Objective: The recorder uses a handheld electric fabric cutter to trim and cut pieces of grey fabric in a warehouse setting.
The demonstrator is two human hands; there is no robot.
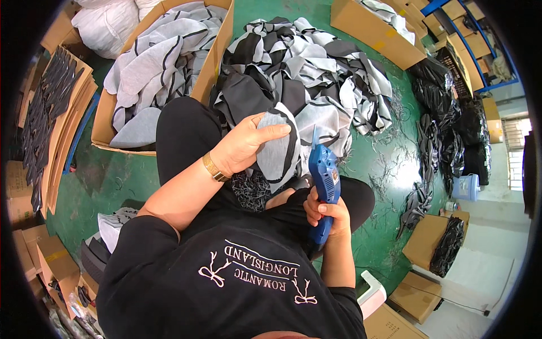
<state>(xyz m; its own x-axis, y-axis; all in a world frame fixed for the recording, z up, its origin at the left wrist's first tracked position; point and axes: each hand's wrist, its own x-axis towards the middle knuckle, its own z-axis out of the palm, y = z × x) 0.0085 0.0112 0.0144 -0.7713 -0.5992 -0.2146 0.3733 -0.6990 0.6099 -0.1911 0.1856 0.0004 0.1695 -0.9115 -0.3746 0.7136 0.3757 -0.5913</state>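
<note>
My left hand [247, 141] pinches a grey fabric piece with a black edge band [276, 150] between thumb and fingers, above my lap. In my right hand [328, 213] is a blue handheld electric cutter [324, 172], gripped round its lower body. The cutter's thin metal tip points away from me, just right of the fabric piece and apart from it. A large heap of grey and black fabric pieces [316, 68] lies on the floor beyond my knees. Dark trimmed strips [249, 192] are bunched in my lap below the left hand.
An open cardboard box [226, 51] full of similar pieces stands beside my left knee. Loose strips [389, 152] litter the green floor to the right. Black plastic bags [471, 124] and a light blue bucket [466, 187] line the right side. Stacked cardboard with black pieces [68, 113] stands left.
</note>
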